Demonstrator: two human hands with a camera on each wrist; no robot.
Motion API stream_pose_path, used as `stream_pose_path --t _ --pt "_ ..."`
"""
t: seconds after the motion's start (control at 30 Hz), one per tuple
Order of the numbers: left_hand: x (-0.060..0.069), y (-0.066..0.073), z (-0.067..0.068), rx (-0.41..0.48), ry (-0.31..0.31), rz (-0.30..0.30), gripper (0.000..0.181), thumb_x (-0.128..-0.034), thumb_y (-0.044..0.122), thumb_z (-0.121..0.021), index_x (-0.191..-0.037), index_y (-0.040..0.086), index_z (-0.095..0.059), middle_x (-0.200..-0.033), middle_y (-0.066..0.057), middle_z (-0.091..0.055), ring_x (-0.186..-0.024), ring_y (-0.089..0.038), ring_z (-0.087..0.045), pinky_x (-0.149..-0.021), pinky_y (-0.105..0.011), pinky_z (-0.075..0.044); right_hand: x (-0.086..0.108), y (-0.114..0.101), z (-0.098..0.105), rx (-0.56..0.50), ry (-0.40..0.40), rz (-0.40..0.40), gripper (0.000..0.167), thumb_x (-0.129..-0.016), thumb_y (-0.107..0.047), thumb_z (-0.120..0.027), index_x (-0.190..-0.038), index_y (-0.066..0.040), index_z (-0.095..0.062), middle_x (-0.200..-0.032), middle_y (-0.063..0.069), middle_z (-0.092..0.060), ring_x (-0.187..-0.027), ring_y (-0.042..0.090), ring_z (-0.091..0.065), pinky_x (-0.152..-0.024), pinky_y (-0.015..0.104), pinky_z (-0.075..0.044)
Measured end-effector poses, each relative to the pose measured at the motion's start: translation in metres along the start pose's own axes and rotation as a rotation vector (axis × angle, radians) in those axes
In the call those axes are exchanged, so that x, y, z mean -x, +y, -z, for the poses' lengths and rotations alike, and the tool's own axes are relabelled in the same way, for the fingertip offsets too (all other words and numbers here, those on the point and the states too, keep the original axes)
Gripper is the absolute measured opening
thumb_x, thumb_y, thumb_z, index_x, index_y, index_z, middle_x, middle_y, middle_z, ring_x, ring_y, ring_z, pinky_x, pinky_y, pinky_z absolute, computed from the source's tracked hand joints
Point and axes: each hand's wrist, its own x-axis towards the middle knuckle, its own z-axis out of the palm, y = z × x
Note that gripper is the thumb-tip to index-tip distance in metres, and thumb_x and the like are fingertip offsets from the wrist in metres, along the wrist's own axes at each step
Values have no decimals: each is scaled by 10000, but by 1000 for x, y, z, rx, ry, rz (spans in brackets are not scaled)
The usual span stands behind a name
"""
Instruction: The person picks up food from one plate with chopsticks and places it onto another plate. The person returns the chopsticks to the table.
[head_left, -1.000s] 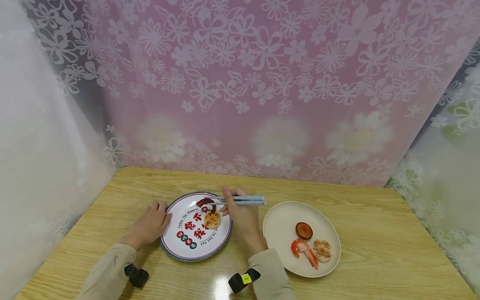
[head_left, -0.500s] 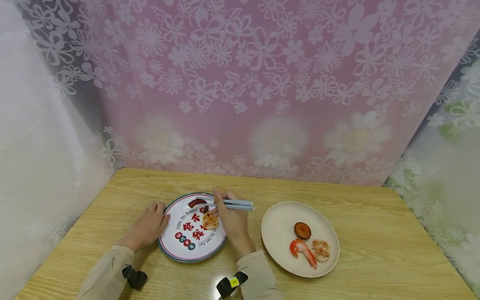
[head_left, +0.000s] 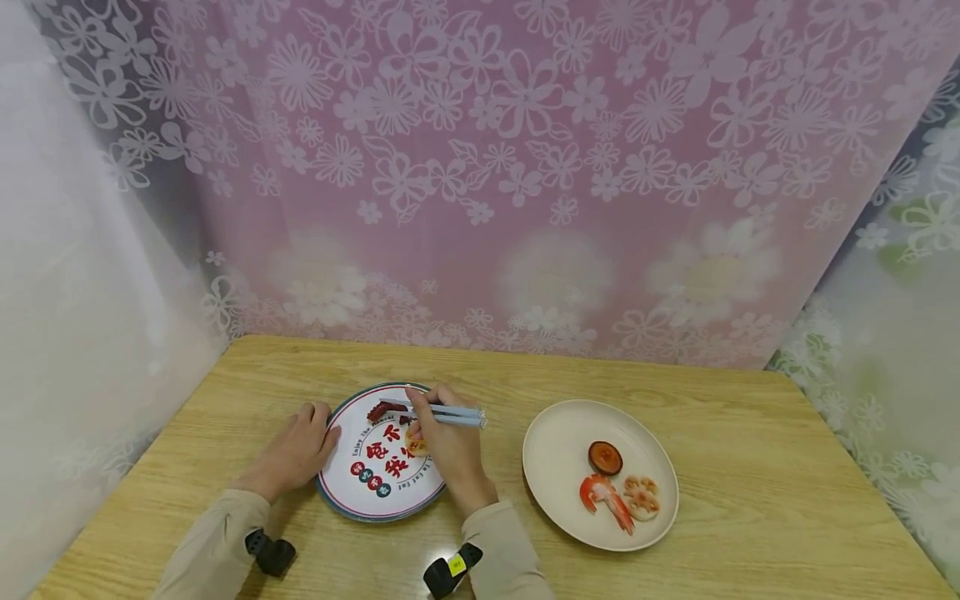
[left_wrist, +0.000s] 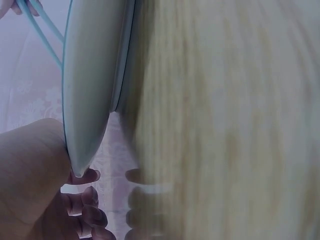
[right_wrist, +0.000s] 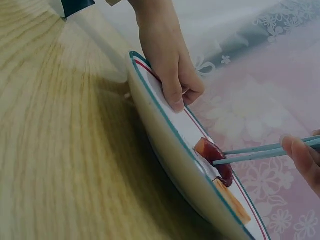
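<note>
My left hand (head_left: 294, 452) holds the left rim of a white plate (head_left: 341, 467) with red characters and a green edge. In the left wrist view its thumb (left_wrist: 32, 165) lies over the rim and the fingers sit curled outside it. My right hand (head_left: 452, 450) grips a pair of light blue chopsticks (head_left: 459, 415) above the plate's right side. Their tips are at a dark red octopus tentacle (head_left: 381, 411), which touches or lies just over the plate; the right wrist view shows the tips against the tentacle (right_wrist: 224, 165). A lotus root slice (head_left: 414, 444) beside it is partly hidden by my right hand.
To the right stands a beige plate (head_left: 555, 467) bearing a brown mushroom-like slice (head_left: 605, 457), a shrimp (head_left: 607, 502) and another lotus root slice (head_left: 641, 497). Both plates rest on a wooden table (head_left: 750, 467). A pink flowered curtain (head_left: 480, 208) hangs behind the table.
My right hand has moved left with the chopsticks, and the tentacle has shifted left across the white plate. My left hand keeps its place on the rim.
</note>
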Motion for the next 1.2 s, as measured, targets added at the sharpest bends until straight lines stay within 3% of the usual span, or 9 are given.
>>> stream_pose_path --t 0.13,0.17,0.33,0.4,0.53,0.7,0.9,1.1,1.2 --pt "0 1 1 -1 5 -2 236 -994 146 -484 -1096 -63 -440 -954 -186 -433 -823 -341 -477 -768 -509 -429 3 14 0 31 14 40 191 -910 -193 -688 -808 -45 -622 -612 78 -642 -469 207 -610 -453 275 -497" --pt "1 1 0 -1 8 -4 230 -995 144 -481 -1092 -60 -439 -949 -184 -430 -816 -337 -473 -763 -505 -428 4 12 1 35 20 32 184 -906 -192 -693 -814 -47 -624 -624 75 -647 -472 193 -611 -452 254 -489" --pt "0 1 -1 4 9 -13 219 -998 138 -470 -1087 -59 -437 -934 -177 -418 -803 -329 -456 -758 -497 -419 11 -7 7 -4 66 -61 145 -894 -105 -695 -832 6 -628 -654 98 -653 -484 53 -587 -474 382 -524" --pt "0 1 -1 6 2 -11 222 -999 143 -468 -1086 -58 -434 -935 -177 -418 -807 -329 -455 -759 -498 -416 12 -4 11 -29 81 -80 153 -901 -125 -691 -843 6 -637 -682 102 -659 -488 100 -603 -481 424 -523" --pt "-1 0 -1 12 2 -3 217 -1005 155 -465 -1073 -47 -428 -933 -170 -420 -811 -328 -457 -760 -497 -415 12 1 25 -44 111 -118 166 -911 -189 -689 -876 -29 -661 -756 128 -672 -515 192 -627 -485 379 -527" --pt "-1 0 0 18 -9 9 206 -1007 160 -463 -1057 -37 -426 -923 -159 -418 -799 -314 -454 -752 -489 -414 11 -16 58 35 146 -147 166 -914 -189 -685 -852 -36 -669 -743 146 -668 -522 244 -638 -484 352 -529" --pt "-2 2 1 17 -31 13 221 -1010 166 -454 -1073 -44 -423 -945 -175 -419 -815 -323 -457 -763 -499 -416 14 -42 114 135 297 -189 244 -930 -239 -664 -917 0 -709 -777 171 -680 -506 163 -648 -496 329 -532" --pt "-1 3 1 22 -43 20 213 -1013 161 -453 -1073 -41 -419 -950 -169 -407 -821 -315 -443 -758 -485 -409 23 -61 153 249 426 -352 339 -917 -355 -663 -942 -22 -721 -691 122 -688 -490 107 -642 -444 255 -495" --pt "0 3 2 20 -44 21 209 -1014 163 -449 -1063 -37 -416 -940 -165 -398 -812 -313 -434 -751 -484 -400 27 -71 163 243 468 -405 359 -898 -377 -680 -939 -22 -712 -628 80 -675 -498 137 -651 -446 259 -498"
